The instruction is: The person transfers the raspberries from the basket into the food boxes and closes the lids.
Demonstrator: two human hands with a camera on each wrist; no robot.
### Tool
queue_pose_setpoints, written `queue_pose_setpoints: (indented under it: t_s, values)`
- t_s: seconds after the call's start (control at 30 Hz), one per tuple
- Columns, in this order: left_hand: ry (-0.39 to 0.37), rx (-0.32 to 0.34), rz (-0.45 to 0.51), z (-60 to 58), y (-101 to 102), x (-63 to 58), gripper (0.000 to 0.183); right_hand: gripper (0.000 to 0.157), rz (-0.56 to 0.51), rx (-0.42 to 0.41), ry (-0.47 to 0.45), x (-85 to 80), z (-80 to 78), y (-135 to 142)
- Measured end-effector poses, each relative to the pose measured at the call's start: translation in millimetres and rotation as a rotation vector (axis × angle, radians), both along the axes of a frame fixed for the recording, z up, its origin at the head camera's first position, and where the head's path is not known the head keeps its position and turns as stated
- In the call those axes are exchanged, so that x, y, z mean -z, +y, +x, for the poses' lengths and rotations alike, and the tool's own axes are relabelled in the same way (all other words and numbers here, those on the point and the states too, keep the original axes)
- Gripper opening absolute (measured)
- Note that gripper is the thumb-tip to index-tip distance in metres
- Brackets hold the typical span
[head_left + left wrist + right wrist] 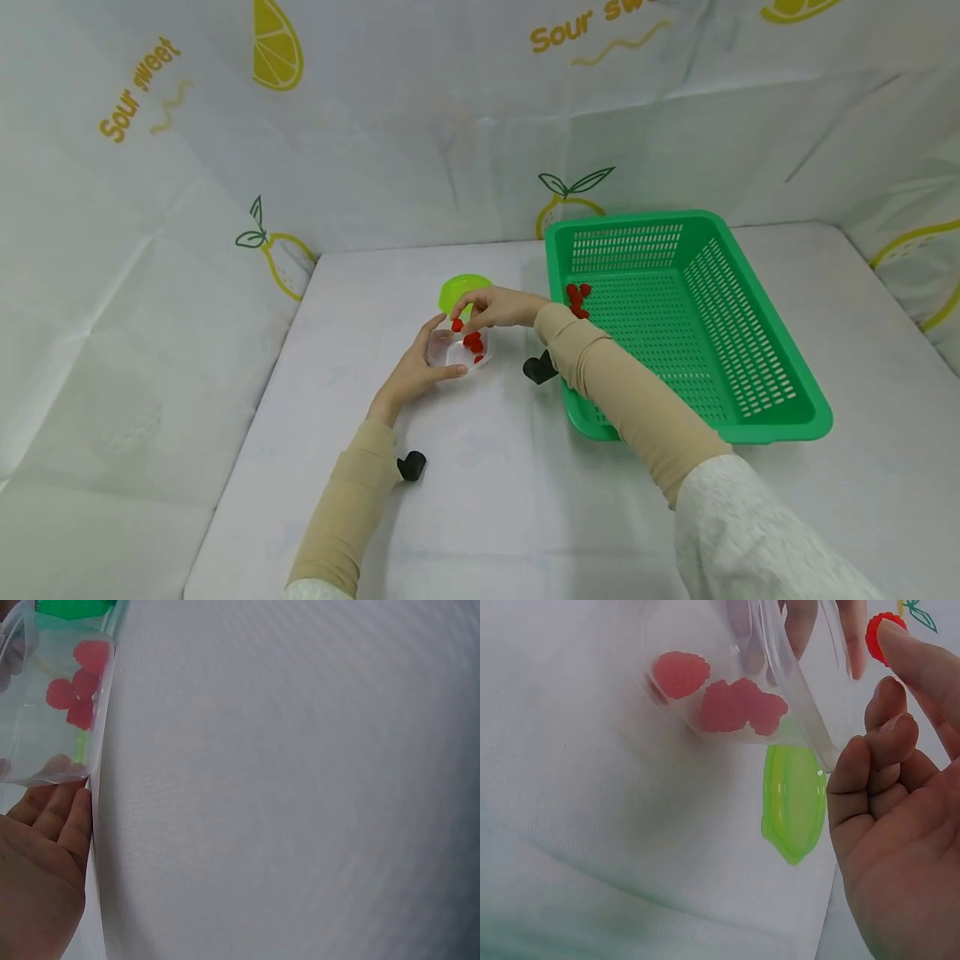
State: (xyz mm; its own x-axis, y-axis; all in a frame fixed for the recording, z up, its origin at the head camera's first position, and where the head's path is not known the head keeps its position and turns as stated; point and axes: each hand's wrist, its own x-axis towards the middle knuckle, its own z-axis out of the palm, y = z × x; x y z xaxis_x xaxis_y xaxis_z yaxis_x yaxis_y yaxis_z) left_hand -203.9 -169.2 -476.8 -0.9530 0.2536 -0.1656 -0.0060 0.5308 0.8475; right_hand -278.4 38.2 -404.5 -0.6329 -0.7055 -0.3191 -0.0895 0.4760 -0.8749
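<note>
My left hand (408,375) holds a small clear plastic container (442,355) by its left side, thumb at the near edge and fingers at the far edge. Inside it lie several red raspberries (724,706), also visible through the wall in the left wrist view. Over the container's open top, my right hand (508,307) pinches one raspberry (874,637) between thumb and fingertip. A bright green lid (459,288) lies on the table just behind the container, partly covered by the right hand in the head view.
A large green basket (675,321) stands to the right, under the right forearm, with several raspberries (576,293) at its left side. A white cloth (480,500) covers the table. A lemon-printed sheet (405,150) hangs behind and at the sides.
</note>
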Motion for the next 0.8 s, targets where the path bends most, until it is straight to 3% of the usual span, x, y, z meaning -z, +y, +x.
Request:
queue_pose_setpoints:
  t_s: [0.33, 0.8]
  values:
    - [0.018, -0.005, 0.008, 1.3, 1.4, -1.6, 0.093, 0.028, 0.035, -0.026, 0.021, 1.0, 2.8, 0.4]
    - [-0.035, 0.028, 0.09, 1.8, 2.2, -2.9, 0.092, 0.032, 0.122, -0.027, 0.085, -0.7, 6.5, -2.9]
